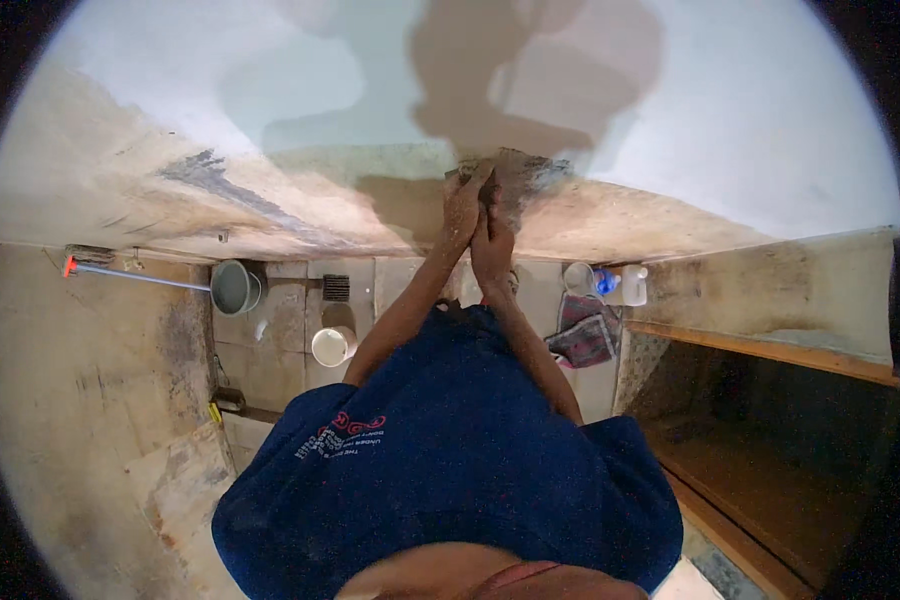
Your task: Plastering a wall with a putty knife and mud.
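Left hand [460, 210] and right hand [493, 250] lay close together at the stained wall [305, 215], grip of either could not be told, grey bucket [233, 288] stood on the floor [280, 370]

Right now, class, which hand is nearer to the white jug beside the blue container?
Right. The right hand is to the left of the white jug, by the stained wall; the left hand is farther left, close beside it.

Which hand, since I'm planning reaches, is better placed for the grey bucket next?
Probably the left hand: the grey bucket stands on its side, while the right hand would have to reach across.
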